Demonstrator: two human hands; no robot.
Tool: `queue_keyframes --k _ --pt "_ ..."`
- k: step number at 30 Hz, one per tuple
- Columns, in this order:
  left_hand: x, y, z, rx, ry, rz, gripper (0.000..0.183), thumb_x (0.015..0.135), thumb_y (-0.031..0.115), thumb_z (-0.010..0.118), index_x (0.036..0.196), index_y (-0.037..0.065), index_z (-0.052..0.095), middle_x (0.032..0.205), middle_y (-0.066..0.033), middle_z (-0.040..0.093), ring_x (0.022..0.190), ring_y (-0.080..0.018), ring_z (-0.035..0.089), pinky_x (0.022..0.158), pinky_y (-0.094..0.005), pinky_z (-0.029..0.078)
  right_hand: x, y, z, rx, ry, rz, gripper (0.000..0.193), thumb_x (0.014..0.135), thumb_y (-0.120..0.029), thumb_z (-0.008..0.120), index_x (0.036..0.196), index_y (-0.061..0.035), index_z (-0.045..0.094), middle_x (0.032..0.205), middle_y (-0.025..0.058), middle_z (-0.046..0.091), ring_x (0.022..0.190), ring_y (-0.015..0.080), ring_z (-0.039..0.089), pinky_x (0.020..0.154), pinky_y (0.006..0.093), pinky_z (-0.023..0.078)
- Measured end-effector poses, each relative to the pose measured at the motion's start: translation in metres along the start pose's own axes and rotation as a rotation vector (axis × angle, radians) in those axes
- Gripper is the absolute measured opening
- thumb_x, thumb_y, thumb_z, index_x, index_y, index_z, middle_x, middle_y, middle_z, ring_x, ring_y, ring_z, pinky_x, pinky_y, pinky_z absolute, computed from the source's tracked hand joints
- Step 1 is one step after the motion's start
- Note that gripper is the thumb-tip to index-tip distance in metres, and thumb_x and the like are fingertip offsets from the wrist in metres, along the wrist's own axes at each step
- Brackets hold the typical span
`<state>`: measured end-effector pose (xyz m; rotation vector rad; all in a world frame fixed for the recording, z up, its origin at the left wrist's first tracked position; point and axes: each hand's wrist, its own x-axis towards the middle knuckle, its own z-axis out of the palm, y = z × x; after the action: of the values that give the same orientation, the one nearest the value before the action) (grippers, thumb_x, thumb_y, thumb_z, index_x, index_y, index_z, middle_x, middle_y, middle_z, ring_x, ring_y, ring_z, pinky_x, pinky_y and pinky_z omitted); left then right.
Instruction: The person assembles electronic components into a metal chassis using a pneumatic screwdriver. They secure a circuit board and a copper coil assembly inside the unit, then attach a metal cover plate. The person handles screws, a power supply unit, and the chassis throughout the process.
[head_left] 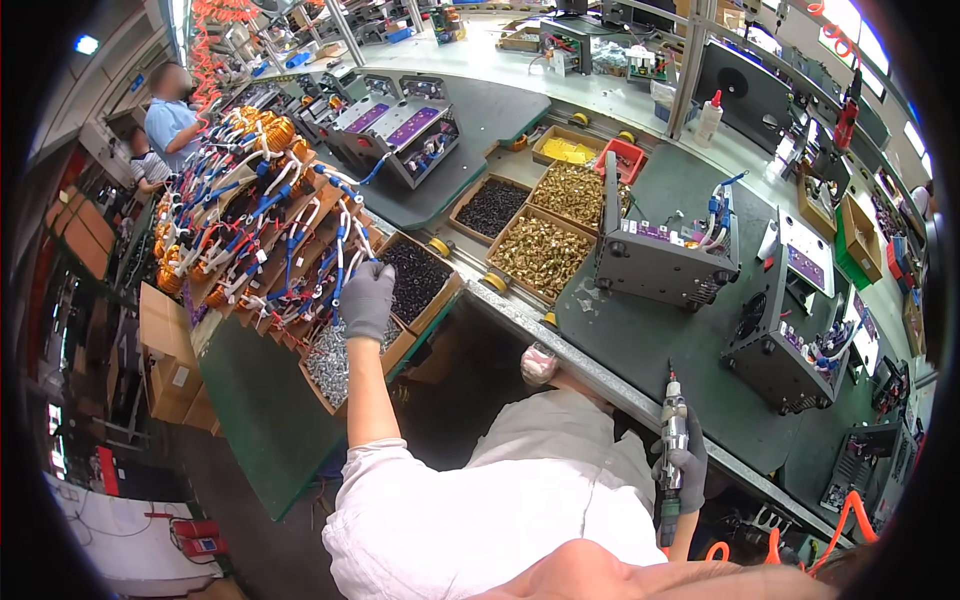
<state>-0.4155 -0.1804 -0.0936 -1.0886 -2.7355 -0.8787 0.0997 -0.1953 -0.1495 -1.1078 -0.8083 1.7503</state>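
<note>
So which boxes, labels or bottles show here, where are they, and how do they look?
Cardboard boxes: brown, stacked on the far left, white labels on the sides.
Squeeze bottle: white, red tip, upright at the bench's back.
Purple panels: on the grey units, right side.
Left hand: gloved, over the trays.

You stand in an electronics assembly factory. At 12 o'clock, bins of brass screws [545,255] and half-built grey power units [660,260] line a green-matted bench [640,340]. At 10 o'clock, stacked copper coils [240,215]; another worker [170,115] beyond.
</note>
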Motion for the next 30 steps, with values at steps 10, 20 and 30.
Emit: queue_keyframes --k 10,20,30 --pt "-0.063 0.113 0.035 -0.959 -0.483 0.004 0.030 0.091 0.034 0.059 0.084 0.005 0.067 0.059 0.0005 0.056 0.049 -0.0058 0.049 0.042 -0.0214 0.035 -0.014 -0.014 0.001 0.080 -0.070 -0.044 0.107 0.050 -0.016 0.067 0.147 0.0007 0.026 0.108 0.0188 0.056 0.076 0.0232 0.065 0.047 0.0309 0.057" --pt "-0.168 0.222 0.132 -1.784 -1.948 -0.509 0.028 0.100 0.022 0.046 0.115 0.000 0.056 0.079 -0.0019 0.060 0.060 -0.0106 0.046 0.047 -0.0214 0.036 -0.034 -0.046 0.017 -0.017 -0.219 -0.035 0.107 0.057 -0.015 0.075 0.149 0.0008 0.023 0.120 0.0157 0.056 0.091 0.0187 0.062 0.075 0.0276 0.051" --pt "-0.204 0.249 0.135 -1.669 -1.885 -0.414 0.025 0.099 0.023 0.050 0.110 0.001 0.057 0.073 -0.0007 0.059 0.060 -0.0104 0.050 0.049 -0.0213 0.039 -0.046 -0.037 -0.004 0.038 -0.148 -0.118 0.106 0.059 -0.017 0.078 0.149 -0.0021 0.025 0.118 0.0127 0.057 0.091 0.0166 0.060 0.081 0.0274 0.049"
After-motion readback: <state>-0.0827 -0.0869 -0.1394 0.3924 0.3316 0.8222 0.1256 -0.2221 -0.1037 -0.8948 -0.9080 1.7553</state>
